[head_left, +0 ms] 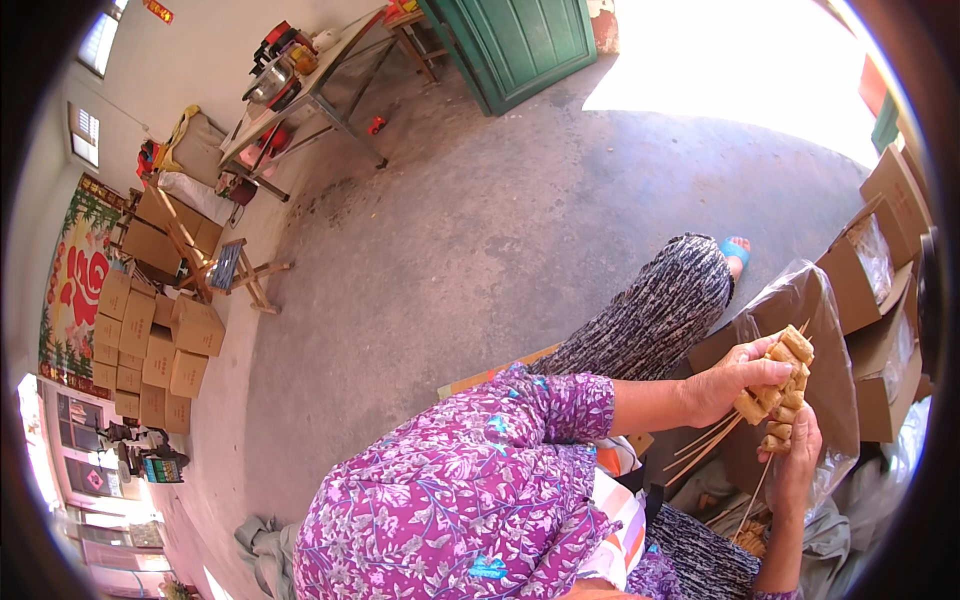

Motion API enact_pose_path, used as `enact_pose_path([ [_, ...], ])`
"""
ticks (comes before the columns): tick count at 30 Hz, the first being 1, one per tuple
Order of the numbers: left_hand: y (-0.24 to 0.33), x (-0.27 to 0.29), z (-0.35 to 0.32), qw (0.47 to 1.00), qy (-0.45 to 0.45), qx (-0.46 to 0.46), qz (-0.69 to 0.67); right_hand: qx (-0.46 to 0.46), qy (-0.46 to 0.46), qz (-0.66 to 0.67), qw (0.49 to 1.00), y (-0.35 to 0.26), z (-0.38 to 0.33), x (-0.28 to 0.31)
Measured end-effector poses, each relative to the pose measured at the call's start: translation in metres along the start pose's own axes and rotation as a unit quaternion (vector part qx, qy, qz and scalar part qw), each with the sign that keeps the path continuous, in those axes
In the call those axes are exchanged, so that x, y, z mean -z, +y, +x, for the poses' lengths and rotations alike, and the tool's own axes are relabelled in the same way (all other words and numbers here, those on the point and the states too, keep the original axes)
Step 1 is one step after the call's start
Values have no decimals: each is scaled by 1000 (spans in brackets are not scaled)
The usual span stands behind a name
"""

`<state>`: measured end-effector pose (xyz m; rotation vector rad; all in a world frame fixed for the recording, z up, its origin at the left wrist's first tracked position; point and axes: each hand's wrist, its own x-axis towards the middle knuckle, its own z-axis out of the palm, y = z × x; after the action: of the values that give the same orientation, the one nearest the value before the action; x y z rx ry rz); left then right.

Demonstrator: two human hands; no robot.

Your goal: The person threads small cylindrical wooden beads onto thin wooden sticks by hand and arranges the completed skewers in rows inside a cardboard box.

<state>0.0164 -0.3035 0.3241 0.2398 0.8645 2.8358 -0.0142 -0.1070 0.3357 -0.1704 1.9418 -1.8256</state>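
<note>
Two bare hands hold skewers [790,348] of chunky tan rolls. The left hand [735,385] squeezes the bunch, thumb on top. The right hand [797,455] grips it lower down. The skewers are up beside a big cardboard box [826,340] with a clear plastic bag [845,470]. One foot wears a blue slipper [735,244].

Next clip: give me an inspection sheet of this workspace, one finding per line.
Surface: grey floor; work is held in mid-air near a plastic-lined carton.
Job's things: golden-brown pieces on thin sticks.
Clutter: open cartons at picture right; stacked cartons at picture left.
Hands: left hand and right hand both grip the pieces.
Cables: nothing clearly seen.
Surroundings: green door; table bearing a steel bowl.
</note>
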Motion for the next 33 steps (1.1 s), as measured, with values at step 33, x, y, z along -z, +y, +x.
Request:
enact_pose_path([
  [33, -1, 6, -13, 1000, 11, -7, 1, -36, -38, 32, 998, 3, -9, -3],
])
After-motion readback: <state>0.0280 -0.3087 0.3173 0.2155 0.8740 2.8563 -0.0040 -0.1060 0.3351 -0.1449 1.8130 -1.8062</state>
